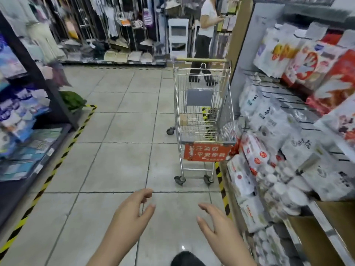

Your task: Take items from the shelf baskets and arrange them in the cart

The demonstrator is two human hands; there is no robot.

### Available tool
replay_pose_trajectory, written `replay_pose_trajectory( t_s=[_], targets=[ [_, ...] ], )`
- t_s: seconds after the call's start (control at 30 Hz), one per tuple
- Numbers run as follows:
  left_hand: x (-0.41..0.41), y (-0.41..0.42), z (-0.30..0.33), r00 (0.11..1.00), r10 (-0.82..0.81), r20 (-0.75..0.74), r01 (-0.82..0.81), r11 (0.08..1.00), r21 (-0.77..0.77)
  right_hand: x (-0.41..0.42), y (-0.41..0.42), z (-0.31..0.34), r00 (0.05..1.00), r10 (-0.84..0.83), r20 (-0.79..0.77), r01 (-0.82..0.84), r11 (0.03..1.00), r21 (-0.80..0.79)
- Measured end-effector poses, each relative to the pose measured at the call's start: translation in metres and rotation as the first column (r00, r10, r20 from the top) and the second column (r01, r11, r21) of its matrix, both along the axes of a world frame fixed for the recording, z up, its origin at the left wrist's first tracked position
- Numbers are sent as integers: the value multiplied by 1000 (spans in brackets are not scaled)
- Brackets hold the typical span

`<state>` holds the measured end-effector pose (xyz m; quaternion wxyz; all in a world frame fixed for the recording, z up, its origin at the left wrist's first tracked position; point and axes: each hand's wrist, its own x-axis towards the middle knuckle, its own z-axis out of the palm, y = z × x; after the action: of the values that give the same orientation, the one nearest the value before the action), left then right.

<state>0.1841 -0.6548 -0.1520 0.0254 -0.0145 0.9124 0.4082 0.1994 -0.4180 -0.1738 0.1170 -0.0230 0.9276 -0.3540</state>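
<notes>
**Both hands free, cart waiting ahead beside the shelf**

The left hand and the right hand were stretched forward over the tiled floor, low in the view. They were apart from each other, and neither one held anything. The fingers of both hands were loosely spread and only a little bent, with the palms turned toward each other.

The cart stood farther ahead, well apart from the hands, on the right side of the aisle. Its right side was just beside the shelf. It was a metal wire cart with a wooden-coloured handle at the far end and a red sign with white characters at the near end. Inside the cart I could see a small light-brown thing near the left wall and something dark with yellow near the right wall, but they were too blurred to name.

The shelf on the right carried many white packages and, higher, red and white bags. The picture there was blurred, so I could not tell which goods lay in baskets.

On the left stood another shelf with blue packages. Yellow and black tape ran on the floor along its base. Behind the cart, a person in a white top and dark trousers stood in front of the hanging goods.
</notes>
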Motion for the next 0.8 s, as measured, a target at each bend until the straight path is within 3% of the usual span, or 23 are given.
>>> replay_pose_trajectory(
  t_s=[0.23, 0.4, 0.57, 0.8],
  targets=[
    [-166, -17, 6, 997, -58, -44, 57, 998, -24, -164, -25, -10, 1000, -25, 4, 25, 1000, -5],
    [-272, -64, 16, 999, 38, -38, -39, 999, -31, -290, -61, 7, 998, 34, -50, -34, 999, -12],
    [-355, -113, 4, 987, 145, 66, -149, 987, 52, -395, -101, 13, 990, 104, -98, -103, 995, 20],
    [-504, -181, -23, 984, 111, 138, -113, 993, 13, -527, -141, -15, 997, -40, -71, 39, 999, -17]
  ],
)
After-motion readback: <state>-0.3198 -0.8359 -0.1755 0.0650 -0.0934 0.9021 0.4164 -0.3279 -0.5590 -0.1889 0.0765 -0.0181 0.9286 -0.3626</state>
